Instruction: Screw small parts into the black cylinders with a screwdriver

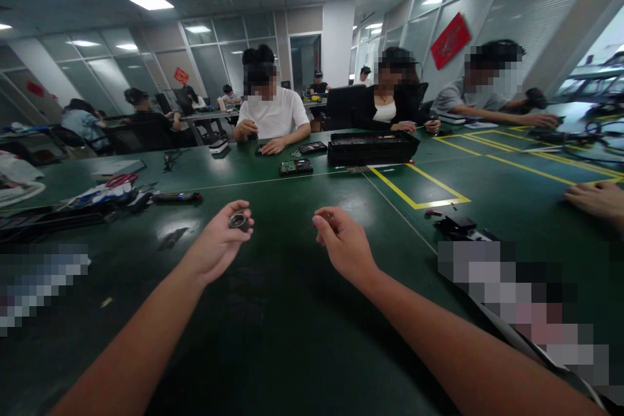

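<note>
Between the thumb and fingers of my left hand (221,244) is a small dark round part (238,221) with a metallic ring on its face. Its exact kind is not clear. My right hand (346,240) is level with it, a short way to the right, thumb and fingertips pressed together. Whatever those fingertips hold, if anything, is too small to name. Both hands are raised over the green table (273,331), apart from each other.
A black open case (373,148) stands ahead, with a hard drive (296,167) left of it. A marker-like pen (176,197) lies beside a pile at left. Small black parts (458,226) lie at right, near another person's hand (597,198). Several people sit across the table.
</note>
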`<move>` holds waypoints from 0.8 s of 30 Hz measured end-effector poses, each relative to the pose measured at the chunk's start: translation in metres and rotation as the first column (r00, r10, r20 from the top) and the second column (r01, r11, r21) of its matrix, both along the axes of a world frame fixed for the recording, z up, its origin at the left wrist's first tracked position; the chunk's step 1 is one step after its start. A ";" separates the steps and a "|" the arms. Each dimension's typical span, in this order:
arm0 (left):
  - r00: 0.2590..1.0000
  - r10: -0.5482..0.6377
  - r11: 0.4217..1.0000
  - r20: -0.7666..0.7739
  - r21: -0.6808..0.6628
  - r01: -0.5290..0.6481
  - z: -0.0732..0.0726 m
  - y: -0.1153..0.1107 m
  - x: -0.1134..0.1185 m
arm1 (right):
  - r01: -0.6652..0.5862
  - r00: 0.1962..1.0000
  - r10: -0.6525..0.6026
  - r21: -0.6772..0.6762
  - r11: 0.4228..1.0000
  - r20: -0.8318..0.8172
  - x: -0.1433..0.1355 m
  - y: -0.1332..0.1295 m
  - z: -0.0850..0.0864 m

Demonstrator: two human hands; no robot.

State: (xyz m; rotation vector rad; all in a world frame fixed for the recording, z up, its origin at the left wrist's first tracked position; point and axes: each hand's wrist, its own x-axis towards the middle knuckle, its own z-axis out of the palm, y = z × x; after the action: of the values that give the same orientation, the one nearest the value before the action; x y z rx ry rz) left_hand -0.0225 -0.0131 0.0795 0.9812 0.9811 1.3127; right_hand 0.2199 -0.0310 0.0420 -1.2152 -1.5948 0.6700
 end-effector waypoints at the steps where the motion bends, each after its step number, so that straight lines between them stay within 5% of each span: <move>1: 0.999 -0.041 0.999 -0.026 0.016 0.042 -0.006 0.003 0.012 | -0.005 1.000 0.005 0.002 1.000 -0.004 0.000 0.001 -0.002; 6: 0.948 -0.118 0.973 -0.295 0.157 0.170 -0.039 0.016 0.047 | 0.040 0.999 -0.038 0.075 0.996 -0.024 -0.003 0.006 -0.009; 12: 0.769 -0.205 0.890 -0.606 0.211 0.404 -0.065 0.020 0.048 | 0.119 0.991 -0.125 0.117 0.986 0.045 -0.003 0.001 0.002; 19: 0.658 -0.036 0.886 -0.752 0.280 0.369 -0.070 0.007 0.049 | 0.091 0.989 -0.064 0.207 0.974 -0.134 -0.002 -0.004 0.002; 24: 0.641 -0.032 0.877 -0.767 0.286 0.386 -0.071 0.008 0.045 | 0.069 0.982 -0.028 0.218 0.974 -0.186 -0.002 -0.004 -0.002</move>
State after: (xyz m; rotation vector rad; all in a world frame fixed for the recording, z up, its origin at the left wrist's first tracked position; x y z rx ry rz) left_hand 0.0227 -0.0047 0.0085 2.0376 1.1384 0.9102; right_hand 0.2184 -0.0352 0.0402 -0.9955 -1.4405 0.5374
